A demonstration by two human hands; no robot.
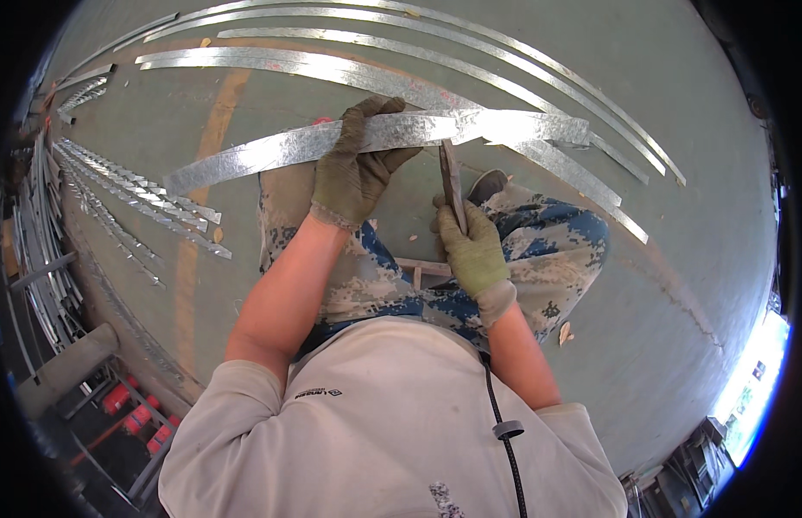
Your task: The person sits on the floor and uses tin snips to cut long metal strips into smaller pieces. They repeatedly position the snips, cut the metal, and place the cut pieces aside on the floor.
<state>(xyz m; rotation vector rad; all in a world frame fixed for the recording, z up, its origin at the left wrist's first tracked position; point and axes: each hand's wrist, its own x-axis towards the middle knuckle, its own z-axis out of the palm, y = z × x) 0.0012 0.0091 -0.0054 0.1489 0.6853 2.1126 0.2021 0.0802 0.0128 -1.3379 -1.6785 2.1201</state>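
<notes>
A long shiny galvanized metal strip [263, 154] runs across in front of me, raised over my lap. My left hand [351, 177], in an olive work glove, is closed around its middle, with the fingers over the far edge. In my right hand [475, 252], gloved the same way, is a narrow flat dark bar-like tool [452, 181], pointing away from me. The tool's far end meets or nearly meets the near edge of the strip; I cannot tell whether they touch. Part of the tool is hidden inside the glove.
Several long metal strips [375, 79] lie on the green floor beyond my hands. At left are notched metal strips [142, 192] and a stack of metal profiles [51, 237]. Red cylindrical objects [137, 419] sit in a frame at lower left. A low wooden stool [427, 268] shows between my legs.
</notes>
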